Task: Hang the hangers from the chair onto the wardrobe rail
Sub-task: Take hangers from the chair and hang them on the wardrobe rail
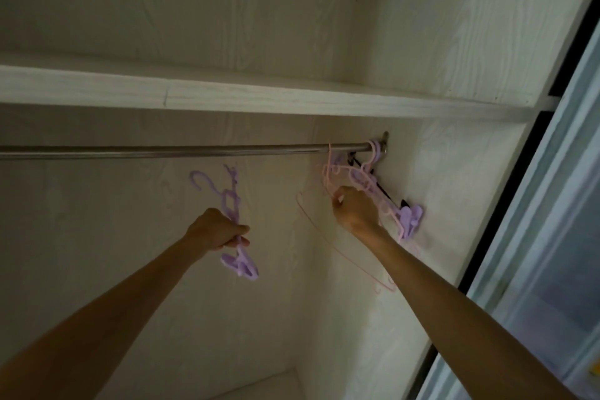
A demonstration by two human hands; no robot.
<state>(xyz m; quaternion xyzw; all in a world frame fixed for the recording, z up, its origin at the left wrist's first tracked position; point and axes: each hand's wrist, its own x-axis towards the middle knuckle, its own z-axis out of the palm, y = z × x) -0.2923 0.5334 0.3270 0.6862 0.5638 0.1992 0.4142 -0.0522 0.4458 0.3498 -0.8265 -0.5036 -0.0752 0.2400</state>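
Note:
A metal wardrobe rail [181,151] runs across the view under a white shelf. My left hand [216,232] grips a purple clip hanger [232,204] below the rail, its hook off the rail. My right hand [355,209] pinches a thin pink hanger [328,237] whose hook sits over the rail near its right end. Beside it, purple and pink hangers [406,214] and a dark one hang bunched against the right wall.
The white shelf [259,97] lies just above the rail. The wardrobe's side wall [454,188] is close on the right, with a sliding door [535,237] beyond it. The rail's left stretch is bare. The chair is out of view.

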